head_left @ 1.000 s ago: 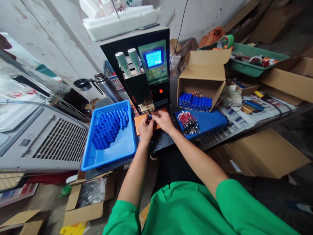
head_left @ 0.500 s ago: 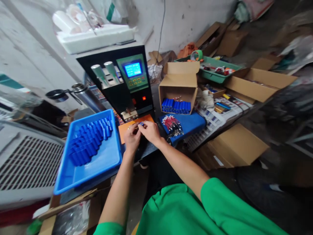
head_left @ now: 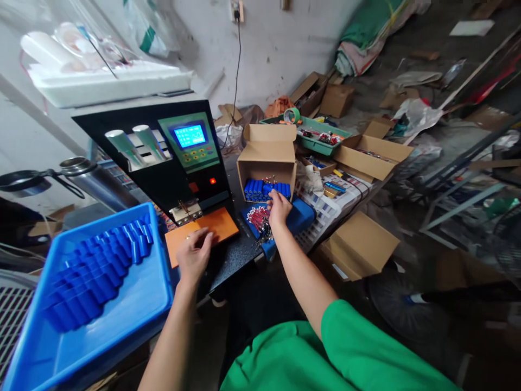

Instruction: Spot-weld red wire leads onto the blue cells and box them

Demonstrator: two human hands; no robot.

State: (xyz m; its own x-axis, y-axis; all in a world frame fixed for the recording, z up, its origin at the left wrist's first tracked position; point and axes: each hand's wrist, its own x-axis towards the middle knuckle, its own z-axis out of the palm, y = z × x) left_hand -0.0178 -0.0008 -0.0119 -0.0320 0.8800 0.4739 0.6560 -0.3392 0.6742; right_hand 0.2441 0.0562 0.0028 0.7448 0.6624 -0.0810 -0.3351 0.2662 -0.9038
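My left hand (head_left: pixel 194 255) lies open, fingers spread on the orange plate (head_left: pixel 223 221) in front of the black spot welder (head_left: pixel 183 174). My right hand (head_left: pixel 279 208) reaches to the mouth of an open cardboard box (head_left: pixel 268 157) and touches the row of blue cells (head_left: pixel 255 190) inside. Its fingers are curled, and what they hold is hidden. Just below that hand, a bundle of red-wired leads (head_left: pixel 258 218) rests on a blue pad (head_left: pixel 303 214). At my left stands a blue tray (head_left: pixel 160 260) with several blue cells (head_left: pixel 97 266).
A metal flask (head_left: pixel 93 182) stands left of the welder and a white foam tray (head_left: pixel 114 84) sits on top. A green bin (head_left: pixel 323 136) and open cartons (head_left: pixel 374 155) line the far right of the bench. Another carton (head_left: pixel 358 244) sits below the bench edge.
Both hands were pinching a blue cell at the welder's tip. My right hand has moved right to the cardboard box, my left has dropped onto the orange plate, and the view has swung right.
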